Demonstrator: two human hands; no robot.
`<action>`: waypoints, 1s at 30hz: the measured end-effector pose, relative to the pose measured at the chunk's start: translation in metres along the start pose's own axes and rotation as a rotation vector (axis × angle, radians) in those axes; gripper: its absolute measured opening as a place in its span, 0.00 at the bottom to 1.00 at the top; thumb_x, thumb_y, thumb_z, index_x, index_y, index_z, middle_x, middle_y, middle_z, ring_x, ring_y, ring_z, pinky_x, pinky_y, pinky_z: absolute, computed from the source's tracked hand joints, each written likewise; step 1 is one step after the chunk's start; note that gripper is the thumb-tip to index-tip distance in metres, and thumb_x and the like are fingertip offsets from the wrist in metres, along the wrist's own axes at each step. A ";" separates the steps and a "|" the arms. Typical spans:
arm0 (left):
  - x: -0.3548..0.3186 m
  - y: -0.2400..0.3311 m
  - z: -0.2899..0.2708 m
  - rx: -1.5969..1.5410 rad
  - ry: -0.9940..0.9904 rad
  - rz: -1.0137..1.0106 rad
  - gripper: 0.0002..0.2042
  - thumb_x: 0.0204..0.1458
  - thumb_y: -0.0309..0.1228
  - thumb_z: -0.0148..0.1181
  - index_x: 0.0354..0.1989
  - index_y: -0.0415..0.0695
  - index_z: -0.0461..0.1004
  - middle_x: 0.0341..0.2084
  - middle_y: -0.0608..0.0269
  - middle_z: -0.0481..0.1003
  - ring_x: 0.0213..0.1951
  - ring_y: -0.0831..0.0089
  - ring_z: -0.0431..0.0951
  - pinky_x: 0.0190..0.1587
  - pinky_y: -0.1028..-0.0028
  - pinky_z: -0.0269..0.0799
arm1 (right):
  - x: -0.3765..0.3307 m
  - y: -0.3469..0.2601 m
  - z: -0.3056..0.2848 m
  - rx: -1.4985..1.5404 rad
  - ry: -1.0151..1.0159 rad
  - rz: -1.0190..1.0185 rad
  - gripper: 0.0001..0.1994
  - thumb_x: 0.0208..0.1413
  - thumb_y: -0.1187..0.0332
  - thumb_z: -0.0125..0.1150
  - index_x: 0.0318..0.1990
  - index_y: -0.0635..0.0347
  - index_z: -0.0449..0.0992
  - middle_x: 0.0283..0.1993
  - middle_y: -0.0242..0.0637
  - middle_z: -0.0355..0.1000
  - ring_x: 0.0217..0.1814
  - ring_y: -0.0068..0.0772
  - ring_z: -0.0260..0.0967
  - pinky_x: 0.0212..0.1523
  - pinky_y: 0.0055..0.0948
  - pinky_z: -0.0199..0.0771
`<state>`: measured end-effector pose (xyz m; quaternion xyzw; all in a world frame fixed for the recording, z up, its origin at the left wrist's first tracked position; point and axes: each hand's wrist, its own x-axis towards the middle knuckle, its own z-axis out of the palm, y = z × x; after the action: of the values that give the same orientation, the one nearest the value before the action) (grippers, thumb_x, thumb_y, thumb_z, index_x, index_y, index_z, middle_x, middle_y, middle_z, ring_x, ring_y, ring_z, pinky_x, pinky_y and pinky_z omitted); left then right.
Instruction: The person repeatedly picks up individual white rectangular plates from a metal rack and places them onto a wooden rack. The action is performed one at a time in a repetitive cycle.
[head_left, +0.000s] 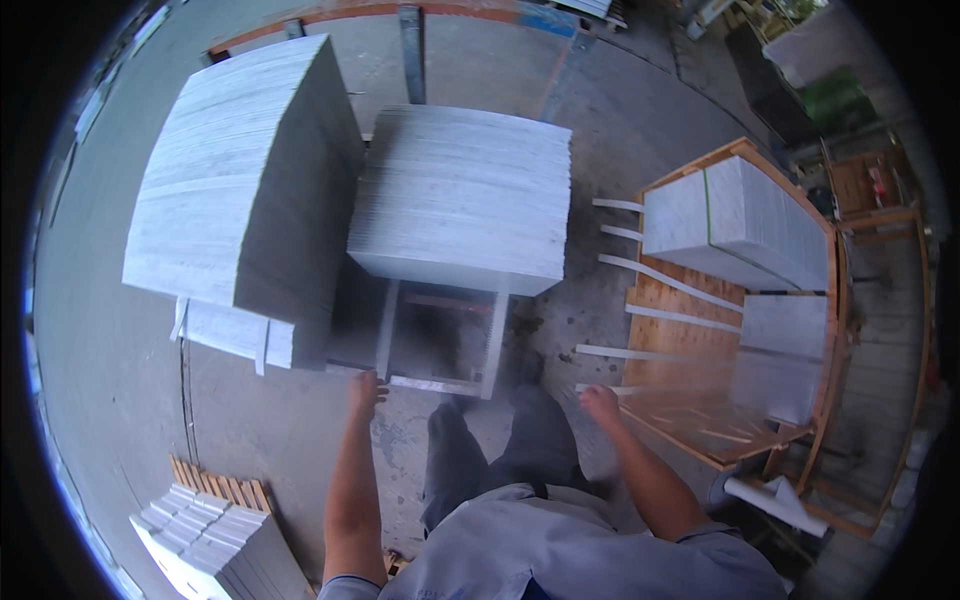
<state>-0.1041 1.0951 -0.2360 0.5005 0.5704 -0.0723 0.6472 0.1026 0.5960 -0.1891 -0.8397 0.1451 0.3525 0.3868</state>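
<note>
My left hand point(366, 390) hangs over the concrete floor, close to the low frame under a stack of upright white stone slabs point(462, 195); it holds nothing. My right hand point(601, 403) is out to the right, near the front corner of a wooden crate point(690, 425), fingers loosely curled and empty. My legs in dark trousers show between the two arms.
A second, taller stack of white slabs point(245, 180) leans at the left. The wooden crate holds white slabs point(735, 220) with white strips laid across it. A small pallet of thin white tiles point(215, 540) sits at the lower left. Metal rails lie at the far edge.
</note>
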 end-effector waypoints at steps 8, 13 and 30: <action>0.119 0.062 0.014 0.101 -0.043 0.173 0.18 0.50 0.41 0.51 0.38 0.37 0.67 0.28 0.56 0.71 0.24 0.68 0.75 0.21 0.72 0.71 | 0.134 -0.050 0.051 0.145 0.042 -0.070 0.16 0.55 0.58 0.53 0.38 0.64 0.73 0.29 0.35 0.74 0.25 0.24 0.71 0.23 0.23 0.69; 0.183 0.105 0.027 0.146 0.089 0.183 0.20 0.51 0.44 0.52 0.39 0.36 0.66 0.30 0.58 0.68 0.23 0.67 0.75 0.21 0.72 0.71 | 0.244 -0.088 0.079 0.125 0.202 -0.033 0.21 0.54 0.54 0.55 0.45 0.63 0.69 0.33 0.35 0.71 0.28 0.25 0.70 0.23 0.25 0.70; 0.314 0.163 0.047 0.040 0.158 0.227 0.31 0.48 0.52 0.57 0.53 0.41 0.62 0.43 0.63 0.69 0.34 0.72 0.74 0.30 0.72 0.72 | 0.301 -0.115 0.137 -0.048 0.589 -0.186 0.32 0.49 0.44 0.56 0.48 0.68 0.66 0.43 0.52 0.71 0.47 0.51 0.69 0.48 0.39 0.66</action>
<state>0.1421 1.2903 -0.4058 0.5787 0.5578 0.0294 0.5942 0.3095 0.7833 -0.4002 -0.9244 0.1650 0.0602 0.3387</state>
